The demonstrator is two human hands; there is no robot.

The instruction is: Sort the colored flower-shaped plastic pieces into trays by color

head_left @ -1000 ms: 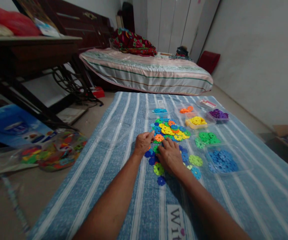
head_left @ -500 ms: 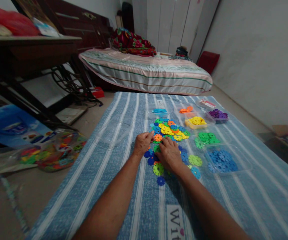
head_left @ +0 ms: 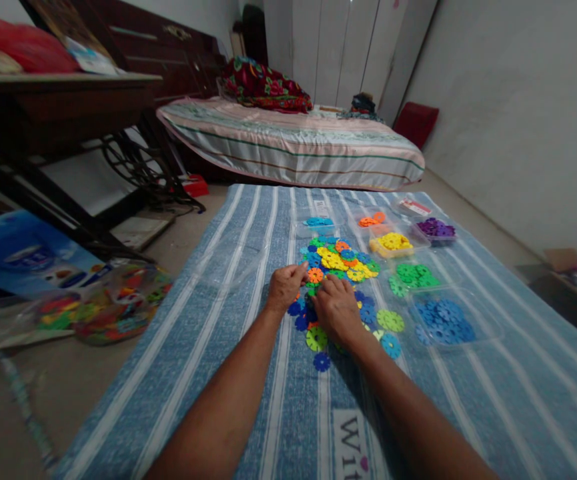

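Mixed-colour notched plastic discs lie in a loose pile (head_left: 341,257) on the striped cloth, between and beyond my hands. My left hand (head_left: 285,288) is at the pile's left edge, thumb and forefinger closed together beside an orange disc (head_left: 315,275). Whatever those fingers pinch is too small to make out. Over the near part of the pile, my right hand (head_left: 337,307) has its fingers curled down among the discs; its fingertips and anything in them are hidden. Near its wrist lie a lime-green disc (head_left: 317,339), a dark blue disc (head_left: 321,362) and a light blue disc (head_left: 391,345).
To the right stand clear tubs of sorted discs: blue (head_left: 445,321), green (head_left: 417,275), yellow (head_left: 393,242), purple (head_left: 435,229), orange (head_left: 371,219) and light blue (head_left: 319,222). A clear lid-like plastic piece (head_left: 225,267) lies left. Bags of coloured pieces (head_left: 123,303) rest on the floor.
The right hand's fingers have drawn in and curled more tightly over the discs. The left hand has stayed almost in place, and the pile looks the same.
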